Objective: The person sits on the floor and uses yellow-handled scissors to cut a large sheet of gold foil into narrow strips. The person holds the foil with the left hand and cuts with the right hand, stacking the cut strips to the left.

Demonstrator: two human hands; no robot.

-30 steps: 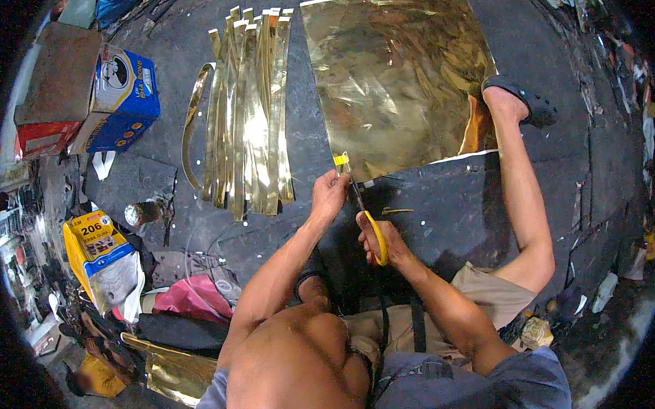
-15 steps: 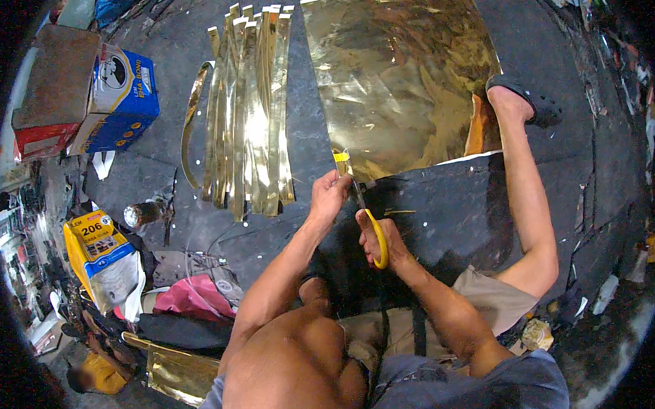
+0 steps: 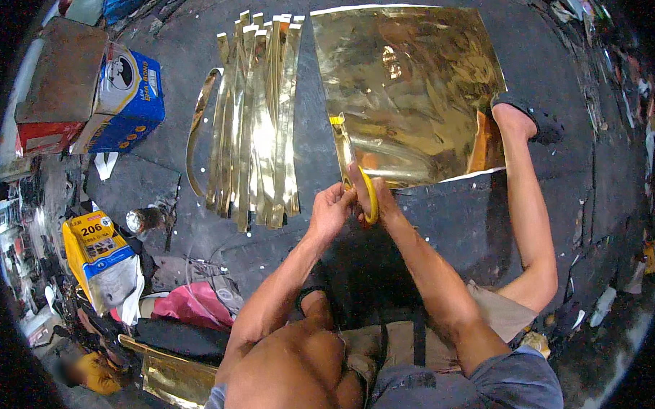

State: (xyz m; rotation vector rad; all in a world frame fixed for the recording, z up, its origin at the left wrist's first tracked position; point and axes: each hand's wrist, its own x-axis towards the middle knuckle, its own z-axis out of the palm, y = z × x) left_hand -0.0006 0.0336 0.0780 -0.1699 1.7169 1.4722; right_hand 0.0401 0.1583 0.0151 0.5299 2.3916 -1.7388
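A large shiny gold sheet (image 3: 417,79) lies on the dark floor in front of me. My right hand (image 3: 384,202) grips yellow-handled shears (image 3: 370,197), whose blades reach into the sheet's near left edge. A narrow gold strip (image 3: 342,143) lifts along that edge. My left hand (image 3: 333,210) is closed on the strip's near end, right beside the shears. My right foot in a dark sandal (image 3: 519,115) rests on the sheet's right corner. A pile of cut gold strips (image 3: 256,120) lies to the left of the sheet.
A blue and white carton (image 3: 125,96) and a brown box (image 3: 60,77) stand at far left. A yellow pack (image 3: 91,245), a small metal can (image 3: 142,219), pink cloth (image 3: 194,306) and another gold piece (image 3: 171,376) lie near my left side. Scraps litter the right edge.
Both hands have moved forward with the shears from the bare floor to the sheet's near left edge. The blades now sit in the sheet, and a narrow strip lifts beside them.
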